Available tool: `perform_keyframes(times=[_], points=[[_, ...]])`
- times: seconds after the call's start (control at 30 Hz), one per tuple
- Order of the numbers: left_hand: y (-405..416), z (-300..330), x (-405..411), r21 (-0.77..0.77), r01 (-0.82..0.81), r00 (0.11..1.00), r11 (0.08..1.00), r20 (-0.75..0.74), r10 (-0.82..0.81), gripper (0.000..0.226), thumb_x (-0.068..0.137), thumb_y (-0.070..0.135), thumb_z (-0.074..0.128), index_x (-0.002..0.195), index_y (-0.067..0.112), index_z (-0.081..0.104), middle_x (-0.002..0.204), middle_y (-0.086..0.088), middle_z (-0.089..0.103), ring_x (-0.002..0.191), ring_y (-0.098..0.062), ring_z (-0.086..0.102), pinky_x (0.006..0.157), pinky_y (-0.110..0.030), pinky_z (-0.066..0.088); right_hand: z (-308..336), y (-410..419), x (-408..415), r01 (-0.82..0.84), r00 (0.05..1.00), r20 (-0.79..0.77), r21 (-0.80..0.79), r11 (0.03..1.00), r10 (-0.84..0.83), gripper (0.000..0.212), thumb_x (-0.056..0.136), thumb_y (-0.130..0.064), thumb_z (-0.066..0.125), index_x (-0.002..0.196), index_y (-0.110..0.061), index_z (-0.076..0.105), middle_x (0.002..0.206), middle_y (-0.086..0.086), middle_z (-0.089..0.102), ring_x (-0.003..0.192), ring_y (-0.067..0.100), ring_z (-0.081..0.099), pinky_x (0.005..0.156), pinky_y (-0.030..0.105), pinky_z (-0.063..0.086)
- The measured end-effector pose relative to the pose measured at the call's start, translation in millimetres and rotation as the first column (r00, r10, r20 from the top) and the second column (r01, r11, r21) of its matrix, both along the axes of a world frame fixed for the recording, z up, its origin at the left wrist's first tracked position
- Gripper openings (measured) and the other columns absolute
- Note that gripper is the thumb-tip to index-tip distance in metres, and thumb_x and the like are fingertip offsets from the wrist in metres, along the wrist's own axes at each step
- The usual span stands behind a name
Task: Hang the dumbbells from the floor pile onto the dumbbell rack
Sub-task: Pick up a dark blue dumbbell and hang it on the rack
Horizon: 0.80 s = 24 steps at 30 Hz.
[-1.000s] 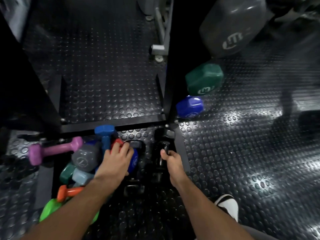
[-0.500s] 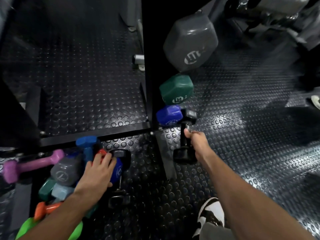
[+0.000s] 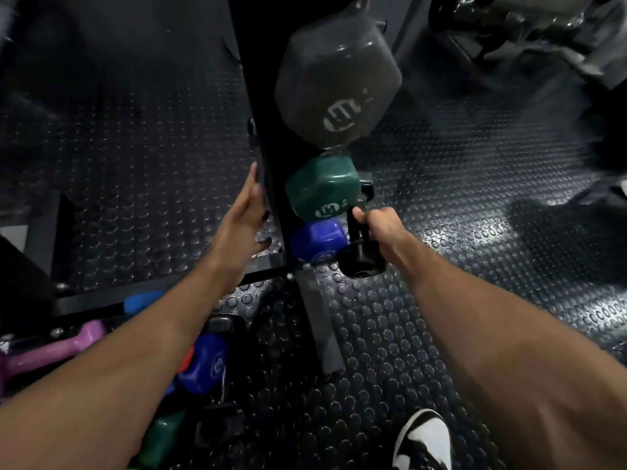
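My right hand [image 3: 378, 222] grips the handle of a black dumbbell [image 3: 361, 257], held upright just right of the rack's lower pegs. The black upright rack [image 3: 268, 157] carries a grey dumbbell [image 3: 336, 83] on top, a green one [image 3: 322, 188] below it and a blue one [image 3: 317, 240] lowest. My left hand [image 3: 246, 212] rests with straight fingers against the rack's left edge and holds nothing. The floor pile lies at lower left under my left arm: a blue dumbbell [image 3: 203, 364], a purple one [image 3: 57, 347], a green one [image 3: 163, 435] and a black one [image 3: 220, 425].
Black studded rubber flooring [image 3: 441, 317] covers the ground. The rack's base bars [image 3: 319, 320] run forward and left along the floor. My black-and-white shoe [image 3: 424, 442] stands at lower right. Dark gym equipment [image 3: 509, 32] fills the upper right corner.
My left hand left the floor pile and rose to the rack's left edge. My right hand carried the black dumbbell up and closer to the rack, beside the green and blue ones.
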<state>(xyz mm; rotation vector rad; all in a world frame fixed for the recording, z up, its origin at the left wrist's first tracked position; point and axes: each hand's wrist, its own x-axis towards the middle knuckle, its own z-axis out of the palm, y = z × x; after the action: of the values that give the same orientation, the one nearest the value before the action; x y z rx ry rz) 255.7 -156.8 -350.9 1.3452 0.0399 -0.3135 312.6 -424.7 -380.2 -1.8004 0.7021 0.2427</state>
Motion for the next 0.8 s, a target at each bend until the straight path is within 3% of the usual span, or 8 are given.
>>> perform_keyframes(times=[0.1, 0.2, 0.37, 0.47, 0.53, 0.67, 0.8], points=[[-12.3, 3.1, 6.9, 0.002, 0.037, 0.994, 0.999, 0.107, -0.037, 0.051, 0.108, 0.056, 0.034, 0.156, 0.055, 0.019, 0.16, 0.014, 0.041, 0.147, -0.019, 0.04, 0.109, -0.065, 0.04, 0.5, -1.0, 10.6, -0.033, 0.999, 0.009, -0.057, 0.998, 0.034, 0.03, 0.092, -0.023, 0.072, 0.099, 0.007, 0.07, 0.083, 0.013, 0.068, 0.075, 0.027, 0.066, 0.069, 0.04, 0.056], [-17.4, -0.9, 6.7, -0.009, 0.011, 0.995, 1.0, 0.102, -0.01, 0.05, 0.109, 0.052, 0.033, 0.157, 0.053, 0.019, 0.159, 0.012, 0.042, 0.148, -0.021, 0.04, 0.109, -0.066, 0.04, 1.0, 3.0, 17.9, -0.06, 0.998, -0.015, -0.085, 0.995, 0.059, 0.023, 0.091, -0.022, 0.072, 0.094, 0.001, 0.071, 0.078, 0.008, 0.069, 0.069, 0.024, 0.066, 0.061, 0.032, 0.052], [-19.9, -1.8, 5.7, -0.045, -0.006, 0.997, 0.999, 0.075, 0.009, 0.051, 0.109, 0.054, 0.03, 0.159, 0.048, 0.02, 0.159, 0.013, 0.043, 0.147, -0.02, 0.041, 0.111, -0.062, 0.04, -8.0, 22.1, 26.5, -0.103, 0.995, -0.025, -0.074, 0.992, 0.101, 0.016, 0.09, -0.015, 0.067, 0.089, 0.001, 0.071, 0.077, 0.011, 0.071, 0.065, 0.023, 0.065, 0.057, 0.035, 0.053], [-18.1, -0.3, 5.7, -0.034, 0.01, 0.996, 0.999, 0.088, -0.007, 0.052, 0.109, 0.054, 0.03, 0.159, 0.048, 0.019, 0.159, 0.011, 0.043, 0.146, -0.02, 0.043, 0.11, -0.06, 0.043, -19.1, 30.1, 32.5, -0.152, 0.987, -0.052, -0.024, 0.988, 0.151, 0.025, 0.084, -0.016, 0.068, 0.098, 0.004, 0.073, 0.094, 0.019, 0.078, 0.078, 0.03, 0.073, 0.076, 0.053, 0.061], [-16.5, 1.2, 5.4, -0.015, 0.02, 0.994, 1.0, 0.111, -0.019, 0.051, 0.109, 0.054, 0.03, 0.158, 0.052, 0.016, 0.161, 0.012, 0.04, 0.147, -0.02, 0.041, 0.109, -0.059, 0.043, -46.3, 23.2, 44.7, -0.23, 0.971, -0.074, -0.041, 0.972, 0.226, 0.027, 0.076, -0.02, 0.066, 0.095, -0.003, 0.076, 0.091, 0.018, 0.079, 0.082, 0.034, 0.077, 0.078, 0.063, 0.061], [-16.0, 2.0, 4.7, -0.021, 0.03, 0.994, 0.999, 0.104, -0.028, 0.052, 0.107, 0.057, 0.029, 0.156, 0.056, 0.014, 0.162, 0.015, 0.037, 0.148, -0.019, 0.038, 0.109, -0.058, 0.044, -34.9, 26.2, 30.8, -0.274, 0.961, -0.055, -0.064, 0.96, 0.271, 0.017, 0.083, -0.016, 0.061, 0.082, -0.008, 0.076, 0.09, 0.015, 0.078, 0.078, 0.032, 0.074, 0.075, 0.046, 0.062], [-13.6, 5.2, 5.1, -0.025, 0.041, 0.997, 0.999, 0.073, -0.039, 0.052, 0.105, 0.061, 0.03, 0.155, 0.06, 0.014, 0.163, 0.015, 0.035, 0.149, -0.021, 0.037, 0.108, -0.062, 0.044, -5.2, 30.3, 28.7, -0.262, 0.963, -0.026, 0.12, 0.958, 0.267, 0.028, 0.095, -0.012, 0.053, 0.114, 0.002, 0.069, 0.098, 0.013, 0.072, 0.086, 0.028, 0.067, 0.089, 0.044, 0.058]])
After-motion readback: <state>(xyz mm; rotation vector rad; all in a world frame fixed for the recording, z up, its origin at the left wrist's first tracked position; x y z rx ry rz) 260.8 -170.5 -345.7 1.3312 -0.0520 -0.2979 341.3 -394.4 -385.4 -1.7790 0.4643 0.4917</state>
